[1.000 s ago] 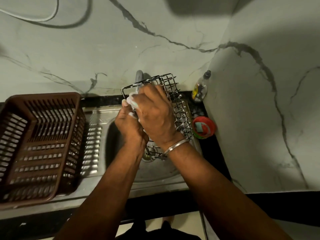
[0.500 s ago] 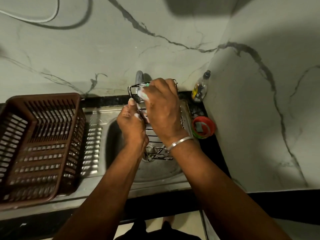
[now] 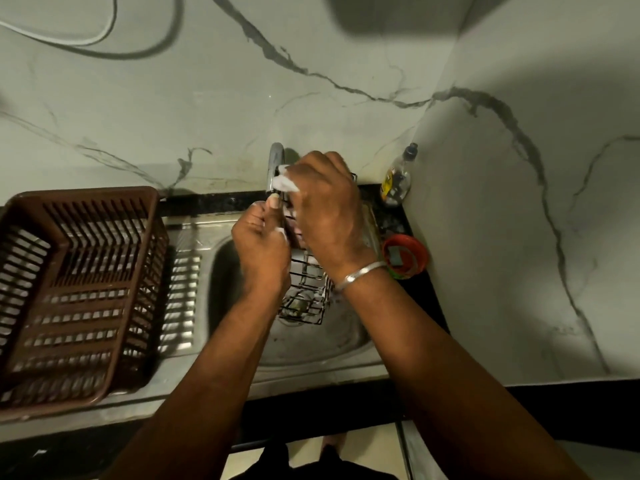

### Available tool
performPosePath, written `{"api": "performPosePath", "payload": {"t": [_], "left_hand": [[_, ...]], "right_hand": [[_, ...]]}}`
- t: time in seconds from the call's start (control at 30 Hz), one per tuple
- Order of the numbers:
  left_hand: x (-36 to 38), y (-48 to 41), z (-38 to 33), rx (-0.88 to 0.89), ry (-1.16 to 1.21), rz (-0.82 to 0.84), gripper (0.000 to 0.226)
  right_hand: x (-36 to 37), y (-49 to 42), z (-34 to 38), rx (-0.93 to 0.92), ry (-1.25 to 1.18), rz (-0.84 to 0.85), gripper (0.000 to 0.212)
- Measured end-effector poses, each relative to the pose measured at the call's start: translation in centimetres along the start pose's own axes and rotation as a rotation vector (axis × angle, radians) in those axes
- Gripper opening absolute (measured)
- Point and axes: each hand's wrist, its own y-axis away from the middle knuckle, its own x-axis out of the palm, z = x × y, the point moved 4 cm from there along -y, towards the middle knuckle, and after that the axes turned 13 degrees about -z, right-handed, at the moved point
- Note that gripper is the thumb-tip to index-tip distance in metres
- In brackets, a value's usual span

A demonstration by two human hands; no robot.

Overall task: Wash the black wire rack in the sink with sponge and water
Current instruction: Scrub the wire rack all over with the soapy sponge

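The black wire rack (image 3: pixel 306 292) stands tilted over the steel sink (image 3: pixel 322 344), its lower end near the drain and most of its upper part hidden behind my hands. My left hand (image 3: pixel 261 251) grips the rack's left side, thumb up. My right hand (image 3: pixel 327 209), with a silver bangle on the wrist, curls round a soapy sponge (image 3: pixel 284 183) pressed against the rack's top edge, just below the tap (image 3: pixel 276 161). White foam shows at my fingertips. No running water is visible.
A brown plastic dish basket (image 3: pixel 76 292) sits on the ribbed drainboard to the left. A soap bottle (image 3: pixel 398 178) and a red tub (image 3: pixel 405 256) stand in the right corner by the marble wall. The black counter edge runs along the front.
The rack has swung from leaning right to more upright, and my right hand with the sponge has climbed to its top edge by the tap. My left hand stayed on the left side.
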Motion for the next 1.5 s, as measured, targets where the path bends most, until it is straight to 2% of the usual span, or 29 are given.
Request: {"api": "performPosePath", "payload": {"t": [0.17,0.2,0.33,0.4,0.5,0.57,0.73,0.87,0.93,1.0,1.07,1.1,1.17,1.23,1.3,1.4,1.47,1.5], "left_hand": [[-0.4,0.2,0.2,-0.001,-0.072,0.000,0.029],[-0.4,0.3,0.2,-0.004,-0.069,0.001,0.029],[-0.3,0.2,0.1,0.001,-0.023,0.008,0.028],[-0.4,-0.1,0.3,-0.026,-0.024,-0.006,0.029],[-0.9,-0.4,0.2,-0.021,-0.043,-0.026,0.029],[-1.3,-0.5,0.2,-0.023,-0.040,-0.026,0.028],[-2.1,-1.0,0.6,-0.063,-0.072,-0.016,0.027],[-2.6,-1.5,1.2,-0.121,-0.005,-0.044,0.025],[-2.5,-1.4,1.0,-0.139,0.033,-0.041,0.026],[-2.2,-1.3,0.9,-0.137,0.039,-0.032,0.025],[-2.1,-1.2,1.0,-0.134,0.031,-0.035,0.025],[-2.2,-1.2,1.2,-0.143,0.031,-0.034,0.024],[-2.4,-1.2,1.3,-0.167,0.048,-0.023,0.024],[-2.8,-1.5,1.7,-0.177,0.057,-0.014,0.025],[-3.1,-1.8,1.9,-0.192,0.085,-0.020,0.027],[-3.6,-2.1,2.5,-0.263,0.139,-0.058,0.030],[-3.7,-1.9,2.9,-0.324,0.175,-0.081,0.039],[-3.6,-1.8,3.2,-0.350,0.187,-0.083,0.042]], "right_hand": [[-3.4,-2.2,-2.6,0.229,0.034,-0.269,0.010],[-3.0,-2.7,-2.5,0.249,-0.004,-0.255,0.008],[-1.1,-1.8,-1.9,0.134,-0.269,0.049,0.004],[-1.4,-1.2,-3.0,0.156,-0.307,0.089,0.006],[-1.8,-0.3,-4.3,0.314,-0.296,0.084,0.009],[-2.0,0.2,-4.3,0.310,-0.350,0.109,0.009],[-2.3,0.7,-6.7,0.466,-0.352,0.017,0.009],[-3.4,1.5,-6.6,0.458,-0.424,-0.030,0.001],[-3.8,1.7,-7.8,0.489,-0.360,-0.120,0.008],[-3.8,1.9,-7.0,0.402,-0.230,-0.116,0.008],[-3.6,2.1,-5.5,0.314,-0.257,-0.089,0.006],[-3.7,2.1,-5.5,0.361,-0.321,-0.100,0.007],[-4.2,1.9,-7.3,0.619,-0.435,-0.170,0.007],[-4.8,2.1,-9.5,0.836,-0.440,-0.273,0.003],[-4.6,2.5,-11.3,0.941,-0.396,-0.320,0.004],[-4.0,3.3,-13.0,0.998,-0.276,-0.289,0.009],[-3.6,3.7,-12.0,0.909,-0.230,-0.193,0.003],[-3.4,4.0,-10.6,0.807,-0.203,-0.157,0.014]]}}
